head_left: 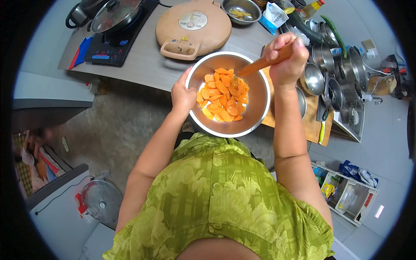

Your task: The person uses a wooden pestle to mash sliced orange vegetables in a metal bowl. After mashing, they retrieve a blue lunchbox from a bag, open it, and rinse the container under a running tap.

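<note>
A steel bowl [258, 102] is held in front of my body, over the counter's near edge. Sliced carrots [222, 92] lie in it, with smaller, darker yellowish bits at the far right of the heap. My left hand [183, 93] grips the bowl's left rim, thumb toward the inside. Closed around an orange-brown wooden utensil [260, 65], my right hand [287, 56] is raised above the bowl's far right rim. The utensil slants down to the left into the bowl, its lower end near the carrots. Its working end is not clear enough to name the exact kind.
Beyond the bowl sits a closed beige electric griddle [195, 32]. A lidded pan [116, 17] stands on a black induction cooker [117, 50] at the far left. A small steel bowl [241, 11] is at the back. Pots [321, 58] and a cutting board [313, 130] lie right.
</note>
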The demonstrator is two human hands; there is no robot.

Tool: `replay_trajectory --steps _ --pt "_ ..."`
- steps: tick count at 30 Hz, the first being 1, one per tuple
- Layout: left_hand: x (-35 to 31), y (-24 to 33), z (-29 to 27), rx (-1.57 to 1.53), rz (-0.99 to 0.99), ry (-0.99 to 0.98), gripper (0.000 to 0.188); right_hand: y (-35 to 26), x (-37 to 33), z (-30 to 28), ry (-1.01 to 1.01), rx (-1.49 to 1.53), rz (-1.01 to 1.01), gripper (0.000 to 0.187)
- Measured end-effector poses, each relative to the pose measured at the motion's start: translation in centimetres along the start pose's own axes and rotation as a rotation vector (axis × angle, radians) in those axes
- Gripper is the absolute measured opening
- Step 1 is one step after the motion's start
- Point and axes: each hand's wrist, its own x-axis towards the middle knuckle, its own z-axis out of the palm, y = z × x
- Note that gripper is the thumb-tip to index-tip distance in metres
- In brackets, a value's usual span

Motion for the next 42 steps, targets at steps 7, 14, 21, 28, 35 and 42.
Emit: replay_trajectory --steps 7,14,21,28,35,42 --pt "0.7 -0.6 0.5 -0.011 0.024 0.007 0.058 3.1 -2.3 -1.5 -0.002 0.062 0.151 0.042" --pt "-0.1 -0.5 0.3 0.000 0.005 0.047 0.057 -0.5 -2.3 -2.9 -0.027 0.148 0.039 0.043" --pt "0.2 -0.2 0.4 0.000 -0.011 0.053 0.058 1.1 -2.9 -3.2 -0.038 0.022 0.069 0.046" --pt "-0.3 0.0 0.5 -0.011 -0.031 0.049 0.057 2.6 -3.5 -3.6 -0.087 0.063 0.109 0.045" --pt "-0.5 1.2 0.1 0.047 -0.044 0.053 0.056 -2.1 -3.4 -4.1 -0.035 0.129 -0.002 0.045" --pt "-0.2 0.3 0.7 -0.006 -0.057 0.041 0.057 0.6 -5.1 -5.9 0.004 0.135 0.158 0.042"
